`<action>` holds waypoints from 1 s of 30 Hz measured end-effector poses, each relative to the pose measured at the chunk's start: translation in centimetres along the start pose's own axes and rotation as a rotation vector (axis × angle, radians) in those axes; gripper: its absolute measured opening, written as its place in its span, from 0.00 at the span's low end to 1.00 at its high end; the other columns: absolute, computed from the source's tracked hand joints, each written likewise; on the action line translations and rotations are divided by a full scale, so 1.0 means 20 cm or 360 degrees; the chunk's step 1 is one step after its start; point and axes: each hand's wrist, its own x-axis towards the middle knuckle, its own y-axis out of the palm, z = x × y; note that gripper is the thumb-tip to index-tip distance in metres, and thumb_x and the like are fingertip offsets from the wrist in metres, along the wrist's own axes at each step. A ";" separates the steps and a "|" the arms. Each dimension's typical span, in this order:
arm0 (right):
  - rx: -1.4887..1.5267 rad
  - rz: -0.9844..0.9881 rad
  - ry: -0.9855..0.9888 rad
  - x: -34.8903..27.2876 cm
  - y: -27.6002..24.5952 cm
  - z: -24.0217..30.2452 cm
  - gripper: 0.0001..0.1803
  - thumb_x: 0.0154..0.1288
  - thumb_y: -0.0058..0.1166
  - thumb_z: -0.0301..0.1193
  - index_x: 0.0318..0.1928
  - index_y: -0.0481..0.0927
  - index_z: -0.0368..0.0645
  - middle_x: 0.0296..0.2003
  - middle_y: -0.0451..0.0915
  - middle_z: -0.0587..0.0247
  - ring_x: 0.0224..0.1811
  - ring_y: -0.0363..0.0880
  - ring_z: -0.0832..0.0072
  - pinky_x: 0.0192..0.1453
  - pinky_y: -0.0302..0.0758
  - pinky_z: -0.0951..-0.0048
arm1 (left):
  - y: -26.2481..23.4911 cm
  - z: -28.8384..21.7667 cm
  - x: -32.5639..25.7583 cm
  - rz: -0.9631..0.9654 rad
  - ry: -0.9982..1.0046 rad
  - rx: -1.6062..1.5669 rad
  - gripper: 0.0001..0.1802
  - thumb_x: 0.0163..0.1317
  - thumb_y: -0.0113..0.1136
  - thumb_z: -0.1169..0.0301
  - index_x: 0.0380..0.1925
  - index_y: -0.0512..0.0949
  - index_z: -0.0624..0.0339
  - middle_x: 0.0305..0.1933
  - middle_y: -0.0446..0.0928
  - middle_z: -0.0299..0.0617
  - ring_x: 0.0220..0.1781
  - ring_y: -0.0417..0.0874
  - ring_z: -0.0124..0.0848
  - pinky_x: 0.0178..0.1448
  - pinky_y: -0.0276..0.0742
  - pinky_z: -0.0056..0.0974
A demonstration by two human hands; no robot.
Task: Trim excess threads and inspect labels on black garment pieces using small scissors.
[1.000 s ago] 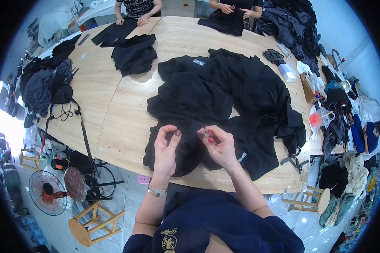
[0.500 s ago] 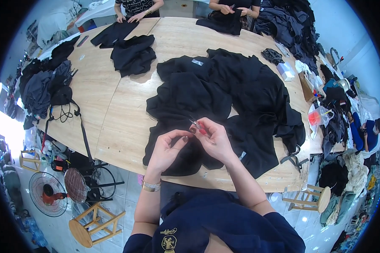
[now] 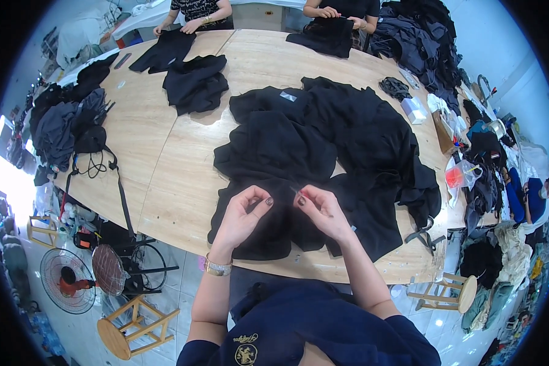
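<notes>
Black garments [image 3: 274, 143] lie spread and overlapping across the near middle of the table, one with a small pale label [image 3: 288, 96]. Over their near part, my left hand [image 3: 245, 213] is raised with thumb and forefinger pinched together; whatever sits in the pinch is too small to make out. A short gap to the right, my right hand [image 3: 319, 210] is closed around small thread snips [image 3: 297, 191], whose tip and a bit of red show blurred at the fingertips. The rest of the snips is hidden by the fingers.
Two people work at the far edge on black cloth [image 3: 163, 52] and another black piece [image 3: 324, 38]. Dark clothes [image 3: 58, 131] heap at the left. A tissue box [image 3: 413, 110] and a clear cup [image 3: 460, 175] stand right. A fan [image 3: 68, 280] and stools [image 3: 121, 332] stand below.
My hands have moved apart, the right one shifting right and slightly nearer me with the snips. My left hand stays pinched. The far people's hands have shifted a little.
</notes>
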 end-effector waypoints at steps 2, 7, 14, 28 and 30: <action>-0.0134 0.0109 -0.0009 -0.02 -0.03 0.00 0.14 0.64 0.51 0.35 0.29 0.73 0.36 0.15 0.62 0.71 0.20 0.56 0.87 0.23 0.56 0.80 | 0.01 0.00 0.00 0.0024 -0.0029 -0.0035 0.03 0.60 0.56 0.75 0.31 0.74 0.62 0.29 0.74 0.30 0.32 0.71 0.16 0.41 0.67 0.24; -0.0410 0.0247 0.0035 -0.02 -0.02 0.02 0.16 0.63 0.51 0.39 0.28 0.74 0.36 0.13 0.62 0.61 0.16 0.58 0.77 0.22 0.57 0.74 | 0.00 0.00 0.00 0.0067 -0.0025 -0.0066 0.04 0.61 0.57 0.73 0.31 0.74 0.61 0.29 0.73 0.28 0.33 0.69 0.15 0.40 0.66 0.23; -0.0669 0.0359 -0.0049 0.00 -0.03 0.06 0.19 0.62 0.52 0.42 0.25 0.74 0.38 0.12 0.65 0.55 0.15 0.64 0.62 0.22 0.59 0.68 | 0.01 -0.01 0.00 0.0129 -0.0049 -0.0129 0.04 0.61 0.57 0.73 0.30 0.74 0.61 0.29 0.72 0.28 0.33 0.68 0.15 0.40 0.65 0.23; 0.0187 -0.0014 -0.0126 0.01 0.01 -0.07 0.06 0.64 0.47 0.27 0.32 0.69 0.38 0.24 0.66 0.71 0.29 0.63 0.84 0.32 0.62 0.81 | 0.02 -0.02 0.00 0.0064 -0.0112 -0.0073 0.03 0.61 0.55 0.74 0.33 0.75 0.62 0.30 0.73 0.28 0.33 0.70 0.14 0.38 0.69 0.22; 0.0226 0.0010 -0.0160 0.01 0.07 -0.08 0.05 0.62 0.48 0.25 0.33 0.67 0.39 0.27 0.67 0.70 0.30 0.62 0.84 0.35 0.62 0.81 | 0.03 0.05 0.01 0.0151 0.0035 0.0004 0.05 0.62 0.54 0.73 0.34 0.75 0.64 0.31 0.75 0.32 0.33 0.73 0.17 0.38 0.70 0.25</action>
